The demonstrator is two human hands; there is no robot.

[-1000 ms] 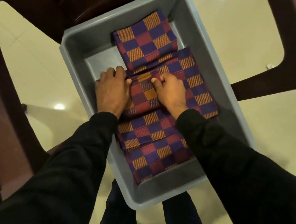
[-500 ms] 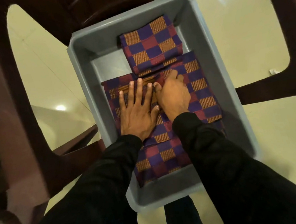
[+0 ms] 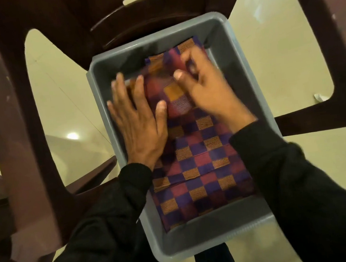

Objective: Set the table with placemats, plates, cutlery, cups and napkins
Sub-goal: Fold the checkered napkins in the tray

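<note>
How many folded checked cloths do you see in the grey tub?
2 clearly: one at the far end under the right hand, one larger nearer under the left hand. More may be hidden beneath.

No legible text, label, brand, number or sign is present on any surface in view, near the hands or elsewhere.

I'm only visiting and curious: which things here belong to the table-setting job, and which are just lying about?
Part of the job:
- folded purple, red and orange checked cloths
- grey plastic tub holding them
- left hand, flat on the cloths
- right hand, curled on them

Just about:
- dark brown plastic chair
- cream tiled floor
</note>
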